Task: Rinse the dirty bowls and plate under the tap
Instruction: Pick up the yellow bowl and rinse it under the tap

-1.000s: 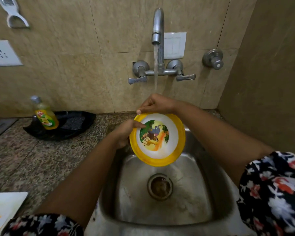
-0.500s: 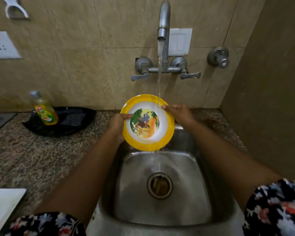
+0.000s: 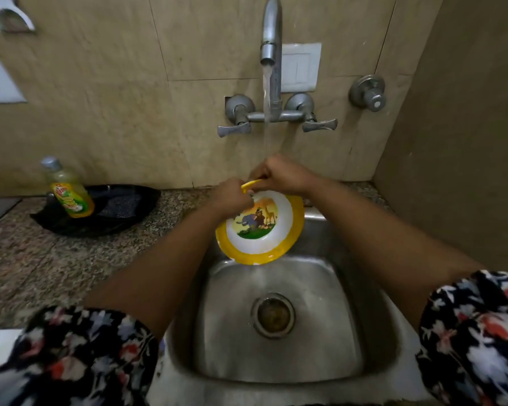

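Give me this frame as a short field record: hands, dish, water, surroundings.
left hand: grips bowl rim at top
right hand: grips same rim, beside left
bowl: yellow rim, cartoon print, tilted over sink
tap: running, stream lands at hands
sink: steel, drain visible
soap bottle: on counter, left, against black tray

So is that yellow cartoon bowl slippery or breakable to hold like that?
Probably slippery: the yellow bowl sits under the running tap, so both hands grip its rim. It looks like stiff, light plastic, so likely not fragile.
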